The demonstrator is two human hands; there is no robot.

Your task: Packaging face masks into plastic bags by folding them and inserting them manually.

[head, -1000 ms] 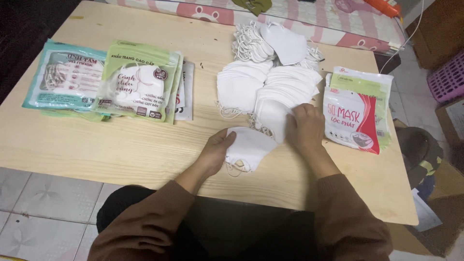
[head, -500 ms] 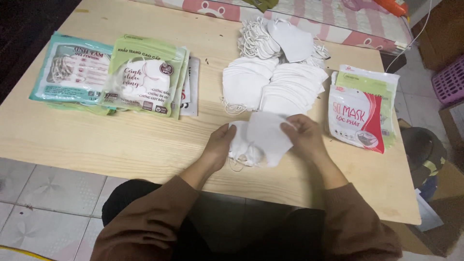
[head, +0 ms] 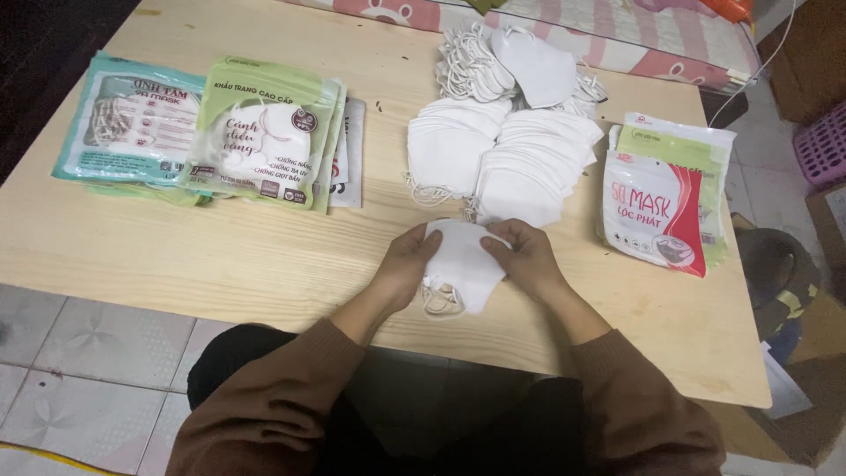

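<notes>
the tabletop (head: 264,256) carries green and teal packets (head: 220,132) by its left edge, a red-and-white packet (head: 656,211) by the right edge, and white mask stacks (head: 502,159) mid-table. near the front edge, your left hand (head: 407,263) and right hand (head: 527,257) pinch a small stack of white masks (head: 463,264) between them — squaring it up, i'd judge. next calls for even edges. the ear loops underneath are hard to make out.

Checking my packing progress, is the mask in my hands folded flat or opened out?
Folded flat: the white mask lies as one flat piece on the table, pinched between left hand and right hand.
</notes>
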